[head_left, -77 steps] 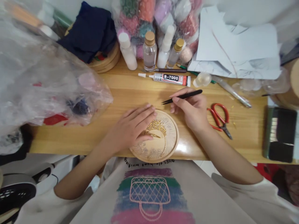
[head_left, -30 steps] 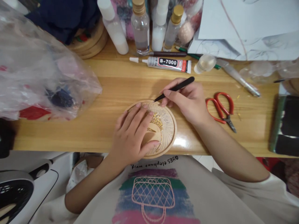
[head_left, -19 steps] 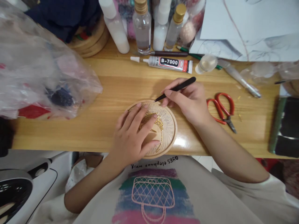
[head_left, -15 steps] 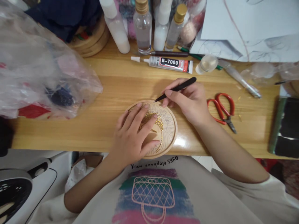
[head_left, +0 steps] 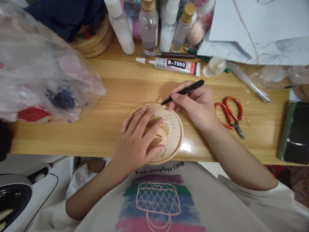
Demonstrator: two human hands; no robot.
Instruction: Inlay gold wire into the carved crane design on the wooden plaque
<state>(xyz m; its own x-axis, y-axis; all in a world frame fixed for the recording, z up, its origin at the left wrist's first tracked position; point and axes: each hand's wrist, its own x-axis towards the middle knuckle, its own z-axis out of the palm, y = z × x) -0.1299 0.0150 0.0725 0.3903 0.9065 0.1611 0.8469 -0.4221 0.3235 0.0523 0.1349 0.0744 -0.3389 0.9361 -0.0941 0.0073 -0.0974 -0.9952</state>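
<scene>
A round wooden disc (head_left: pixel 177 141) with a raised rim lies at the table's front edge. Fine drawn lines cover its face, and gold wire (head_left: pixel 165 127) follows part of the pattern. My left hand (head_left: pixel 138 135) rests flat on the disc with its fingers spread, hiding its left side. In my right hand (head_left: pixel 199 103) is a pair of black tweezers (head_left: pixel 187 91), held like a pen. Their tips point down-left at the disc's far rim; whether they grip anything there is too small to tell.
Red-handled pliers (head_left: pixel 231 114) lie right of my right hand. Behind are a B-7000 glue tube (head_left: pixel 177 65), a small clear cup (head_left: pixel 214 66) and several bottles (head_left: pixel 149 30). A plastic bag (head_left: pixel 48 74) fills the left; a phone-like dark object (head_left: pixel 296 132) lies far right.
Both hands, the tweezers and the disc keep practically the same places. The whole view has shifted very slightly.
</scene>
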